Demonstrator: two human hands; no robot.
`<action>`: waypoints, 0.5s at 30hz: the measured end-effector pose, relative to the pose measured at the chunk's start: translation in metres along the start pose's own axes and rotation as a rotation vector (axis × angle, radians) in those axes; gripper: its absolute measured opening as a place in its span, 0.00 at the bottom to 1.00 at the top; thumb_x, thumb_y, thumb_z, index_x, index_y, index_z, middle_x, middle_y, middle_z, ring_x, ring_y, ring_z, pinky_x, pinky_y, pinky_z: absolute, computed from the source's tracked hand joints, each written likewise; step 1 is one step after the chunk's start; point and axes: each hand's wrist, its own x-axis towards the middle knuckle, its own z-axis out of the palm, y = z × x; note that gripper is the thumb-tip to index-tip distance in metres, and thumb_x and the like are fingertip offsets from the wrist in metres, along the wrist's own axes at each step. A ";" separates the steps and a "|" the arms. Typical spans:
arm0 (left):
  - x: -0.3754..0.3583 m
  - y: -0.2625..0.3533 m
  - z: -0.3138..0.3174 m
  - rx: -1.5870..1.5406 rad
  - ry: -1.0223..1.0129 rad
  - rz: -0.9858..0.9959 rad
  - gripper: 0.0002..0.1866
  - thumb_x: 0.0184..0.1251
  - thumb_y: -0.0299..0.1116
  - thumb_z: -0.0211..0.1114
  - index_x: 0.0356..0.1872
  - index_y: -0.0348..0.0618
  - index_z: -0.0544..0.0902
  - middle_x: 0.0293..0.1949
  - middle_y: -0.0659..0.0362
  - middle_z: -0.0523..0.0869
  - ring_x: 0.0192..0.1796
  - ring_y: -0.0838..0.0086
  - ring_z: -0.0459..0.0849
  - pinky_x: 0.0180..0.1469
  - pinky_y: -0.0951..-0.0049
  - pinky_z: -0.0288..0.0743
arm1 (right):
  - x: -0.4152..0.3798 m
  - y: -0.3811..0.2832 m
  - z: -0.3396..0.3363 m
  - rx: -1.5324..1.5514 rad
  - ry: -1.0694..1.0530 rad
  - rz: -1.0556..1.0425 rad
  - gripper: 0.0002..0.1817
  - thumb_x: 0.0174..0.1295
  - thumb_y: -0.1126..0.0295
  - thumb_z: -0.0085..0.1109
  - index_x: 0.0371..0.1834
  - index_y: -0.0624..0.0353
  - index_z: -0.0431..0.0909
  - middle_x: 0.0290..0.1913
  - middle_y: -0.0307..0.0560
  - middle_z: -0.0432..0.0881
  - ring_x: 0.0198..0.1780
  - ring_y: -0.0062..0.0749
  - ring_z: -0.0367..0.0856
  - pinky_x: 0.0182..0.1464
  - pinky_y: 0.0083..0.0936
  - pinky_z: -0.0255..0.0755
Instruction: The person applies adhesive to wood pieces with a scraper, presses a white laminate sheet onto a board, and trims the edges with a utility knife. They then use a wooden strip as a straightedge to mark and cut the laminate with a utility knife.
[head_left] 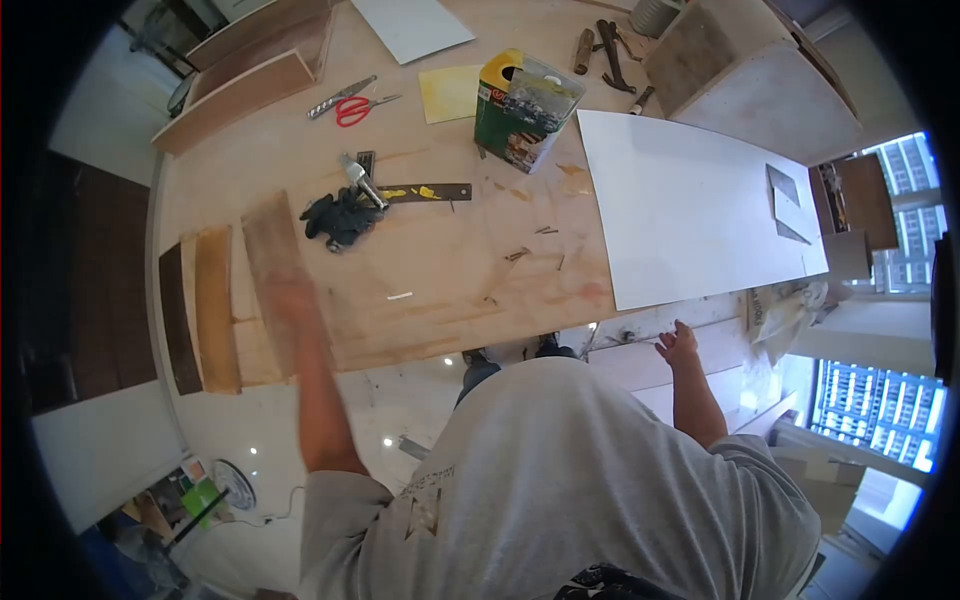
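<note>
My left hand [292, 302] is smeared by motion at the near end of a thin wooden board [272, 225]. That board is blurred along with the hand, which appears to grip it; the separate fingers do not show. Left of it lie a light brown wood strip [214, 310] and a dark brown strip [178, 320]. My right hand [679, 343] hangs past the table's front edge, fingers apart and holding nothing. A white panel [690, 210] lies on the table beyond it.
On the wooden table [450, 270] are dark gloves [340, 220], a metal square [425, 192], red-handled scissors [355, 110], a green can [525, 115], loose nails [517, 254] and a hammer [610, 55]. Wooden boxes stand at the back left [240, 95] and back right [750, 90].
</note>
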 end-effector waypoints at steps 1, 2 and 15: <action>-0.026 0.036 0.023 -0.102 -0.053 0.006 0.16 0.62 0.34 0.69 0.48 0.38 0.84 0.50 0.46 0.86 0.55 0.52 0.84 0.57 0.57 0.76 | -0.003 0.003 0.000 -0.039 0.027 -0.076 0.28 0.66 0.59 0.63 0.65 0.60 0.70 0.48 0.53 0.78 0.50 0.47 0.82 0.52 0.58 0.74; -0.061 0.083 0.032 -0.320 -0.161 0.052 0.13 0.60 0.30 0.69 0.46 0.41 0.85 0.43 0.51 0.87 0.48 0.59 0.85 0.51 0.61 0.78 | -0.007 0.003 -0.001 -0.081 0.054 -0.155 0.28 0.65 0.59 0.63 0.64 0.62 0.71 0.47 0.53 0.79 0.49 0.46 0.82 0.50 0.53 0.74; -0.161 0.496 0.210 0.102 -0.002 1.562 0.16 0.62 0.37 0.57 0.44 0.39 0.86 0.54 0.46 0.84 0.66 0.49 0.75 0.78 0.43 0.52 | 0.038 -0.066 0.072 -0.474 0.424 -0.630 0.44 0.55 0.53 0.73 0.67 0.75 0.68 0.62 0.71 0.76 0.68 0.59 0.71 0.71 0.41 0.66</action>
